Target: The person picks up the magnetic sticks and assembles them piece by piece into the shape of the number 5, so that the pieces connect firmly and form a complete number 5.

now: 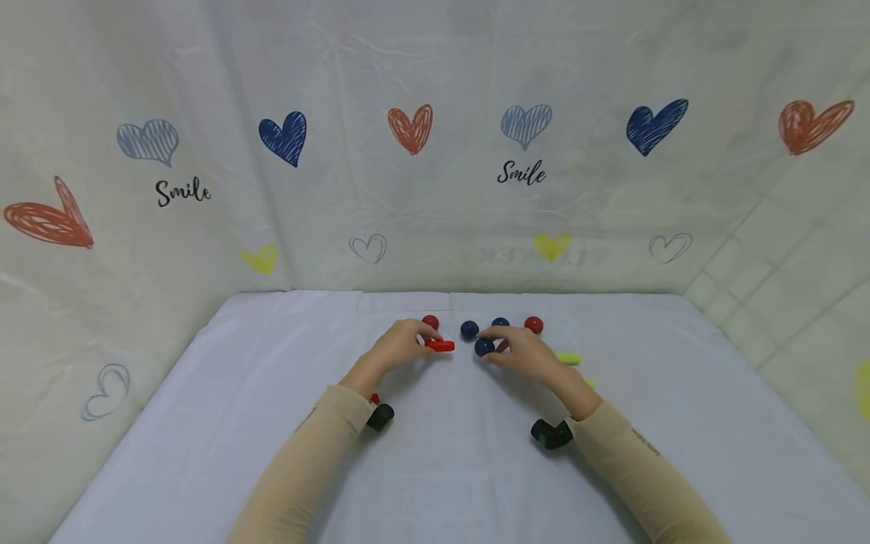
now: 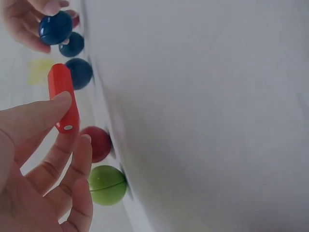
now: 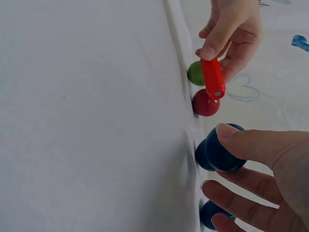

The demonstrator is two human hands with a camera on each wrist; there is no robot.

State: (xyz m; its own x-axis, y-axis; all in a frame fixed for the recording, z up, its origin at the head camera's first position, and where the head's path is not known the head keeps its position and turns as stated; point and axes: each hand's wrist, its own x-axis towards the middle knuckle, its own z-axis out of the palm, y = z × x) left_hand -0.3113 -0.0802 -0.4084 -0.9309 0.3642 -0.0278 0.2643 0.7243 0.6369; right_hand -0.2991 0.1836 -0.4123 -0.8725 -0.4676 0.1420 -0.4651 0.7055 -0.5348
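My left hand (image 1: 399, 344) pinches a short red faceted stick (image 2: 63, 96) between thumb and fingers, above the table. A small silvery dot shows near one end of the stick. Facing it, my right hand (image 1: 525, 350) pinches a dark blue ball (image 3: 224, 149), also raised; stick and ball are apart. Behind the hands, two more blue balls (image 1: 470, 329) and a red ball (image 1: 533, 325) rest on the cloth. Another red ball (image 2: 98, 144) and a green ball (image 2: 107, 185) sit past the left fingers; the left hand hides the green one in the head view.
Yellow-green sticks (image 1: 569, 358) lie by the right forearm, partly covered by it. A bit of something red (image 1: 375, 397) peeks out beside the left cuff. Black wrist devices (image 1: 551, 434) hang under both wrists. A heart-printed sheet (image 1: 435, 204) rises behind the white tablecloth (image 1: 435, 468).
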